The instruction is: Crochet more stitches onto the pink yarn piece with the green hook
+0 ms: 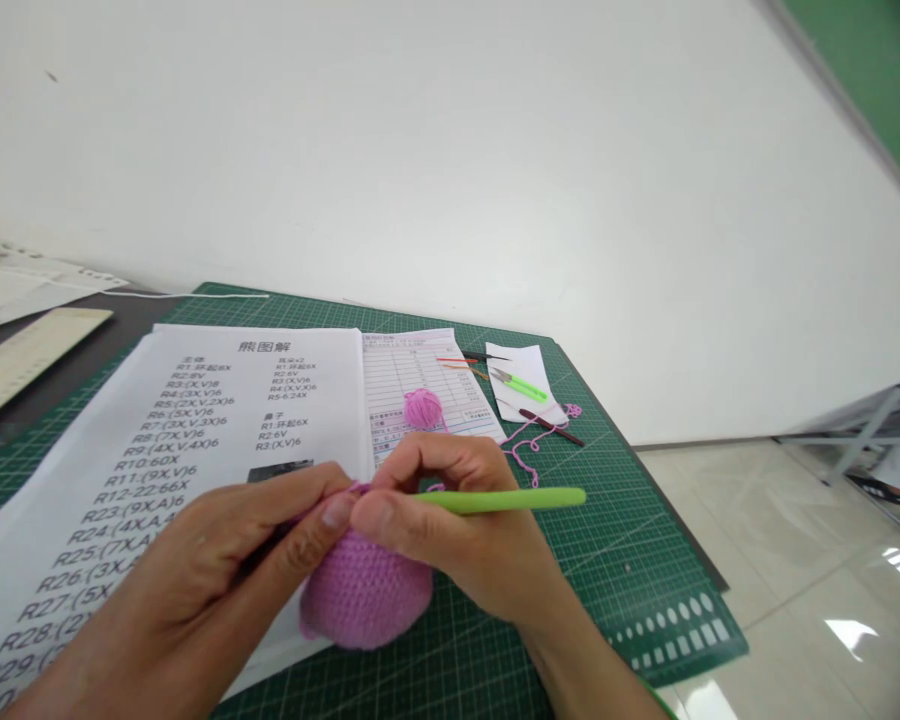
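A rounded pink-purple crocheted piece (pixel 371 590) hangs between my hands above the cutting mat. My left hand (pixel 247 560) is closed on its upper edge, thumb and fingers pinching the stitches. In my right hand (pixel 450 510) lies a crochet hook (pixel 525 500) with a thick lime-green handle, which points out to the right. The hook's tip is hidden by my fingers at the top of the piece. Behind my right hand, a small ball of the same pink yarn (pixel 423 409) rests on a printed form.
A large printed pattern sheet (pixel 307 350) lies on the green cutting mat (pixel 607 540). Green-handled thread snips (pixel 521 386) rest on white paper, near a dark slim tool (pixel 551 427) and loose pink yarn (pixel 525 460). A wooden ruler (pixel 37 360) lies left; a white wall stands behind.
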`<state>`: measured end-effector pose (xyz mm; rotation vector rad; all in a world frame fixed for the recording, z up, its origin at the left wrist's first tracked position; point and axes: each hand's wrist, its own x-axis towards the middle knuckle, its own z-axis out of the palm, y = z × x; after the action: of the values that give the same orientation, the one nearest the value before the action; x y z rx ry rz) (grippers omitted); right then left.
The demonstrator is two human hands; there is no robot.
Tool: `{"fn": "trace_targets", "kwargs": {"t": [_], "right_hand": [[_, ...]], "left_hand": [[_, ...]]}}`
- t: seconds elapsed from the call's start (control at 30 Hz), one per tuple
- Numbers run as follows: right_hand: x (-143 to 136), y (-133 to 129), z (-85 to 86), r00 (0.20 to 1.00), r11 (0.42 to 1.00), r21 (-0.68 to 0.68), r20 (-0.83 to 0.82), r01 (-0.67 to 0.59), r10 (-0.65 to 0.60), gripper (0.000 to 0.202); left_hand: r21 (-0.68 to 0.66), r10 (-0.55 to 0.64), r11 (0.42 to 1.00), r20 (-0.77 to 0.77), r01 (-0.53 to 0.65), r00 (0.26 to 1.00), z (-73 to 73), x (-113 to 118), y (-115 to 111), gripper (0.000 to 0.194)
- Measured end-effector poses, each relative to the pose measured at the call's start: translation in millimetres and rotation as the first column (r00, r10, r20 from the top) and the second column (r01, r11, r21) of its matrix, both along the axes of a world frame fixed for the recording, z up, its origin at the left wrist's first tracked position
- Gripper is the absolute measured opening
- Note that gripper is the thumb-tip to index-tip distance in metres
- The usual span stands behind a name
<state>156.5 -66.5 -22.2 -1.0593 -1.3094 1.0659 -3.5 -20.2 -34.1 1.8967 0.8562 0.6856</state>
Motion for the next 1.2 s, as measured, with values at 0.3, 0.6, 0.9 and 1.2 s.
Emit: {"fn": "trace_targets", "kwargs": {"t": [0.3,0.6,0.9,1.2], "right_hand": [[13.0,0.9,3.1,0.985,0.979,-0.122,-0.064,-0.164,0.157,0.019],[17.7,1.4,-2.0,0.973,0.965,-0.177,-0.161,-0.192,0.164,0.020],[24.9,0.1,-3.7,0.976,1.000,-0.003,0.218,-0.030,0.030,0.035],[22.9,-51.9,11.7,0.943,0.934,0.159,0.149,-0.320,0.298,0.058]], "left_hand": [[0.323,0.009,0.946,0.001,-0.009,1.000,-3.8,-6.8,7.1,0.027],[0.337,0.040,0.940,0.049,-0.054,0.998,-4.3,-4.2,16.0,0.032],[0.214,0.258,0.938,0.099,-0.274,0.961,-8.9,-1.6,30.5,0.031],[0.100,0.374,0.915,0.150,-0.390,0.915,-19.7,3.5,43.2,0.023]]}}
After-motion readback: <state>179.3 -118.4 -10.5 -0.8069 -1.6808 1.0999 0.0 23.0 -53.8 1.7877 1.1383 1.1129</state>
